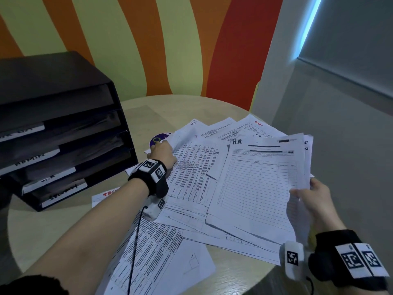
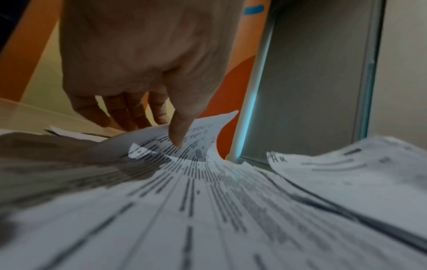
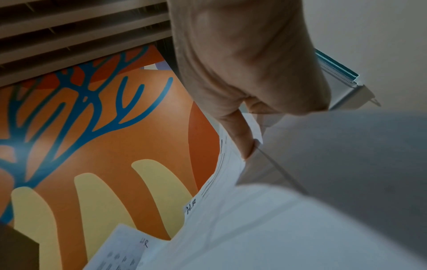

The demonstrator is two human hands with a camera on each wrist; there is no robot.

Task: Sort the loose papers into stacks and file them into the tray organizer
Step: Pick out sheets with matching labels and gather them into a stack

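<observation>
Loose printed papers [image 1: 191, 211] lie spread over the round table [image 1: 148, 109]. My left hand [image 1: 162, 151] pinches the far edge of a densely printed sheet [image 1: 196, 167]. In the left wrist view the thumb [image 2: 177, 135] sits on top of this sheet [image 2: 196, 182] with the fingers curled under its lifted edge. My right hand [image 1: 311, 195] grips the right edge of a small stack topped by a form marked "H.R" [image 1: 261, 182], held tilted above the pile. The black tray organizer [image 1: 63, 133] stands at the left, its labelled trays facing me.
A purple disc [image 1: 159, 137] lies just beyond my left hand. A slip with red writing [image 1: 106, 194] sits in front of the organizer. Another printed sheet [image 1: 157, 258] overhangs the near table edge. A grey wall [image 1: 340, 145] rises at the right.
</observation>
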